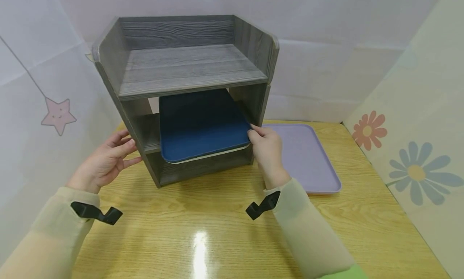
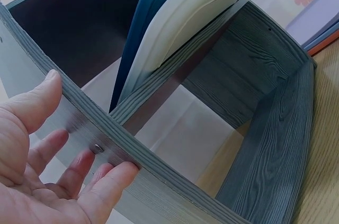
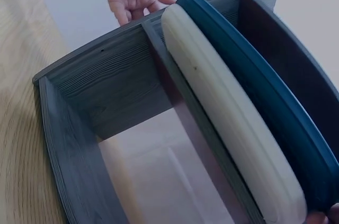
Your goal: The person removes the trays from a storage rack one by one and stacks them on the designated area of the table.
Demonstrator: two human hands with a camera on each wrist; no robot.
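A grey wood-grain shelf unit stands on the table, angled slightly. In its middle compartment lies a dark blue tray, its front jutting out past the shelf's edge. Directly beneath is a cream-white tray, seen in the head view only as a thin rim. My right hand pinches the blue tray's front right corner between thumb and fingers. At the unit's left side panel, my left hand has its fingers spread, and the fingertips rest against the panel.
To the right of the unit, a lilac tray lies on the wooden table, with blue and orange edges under it in the left wrist view. Pale cloth walls with flower and star prints enclose the table at the back and sides.
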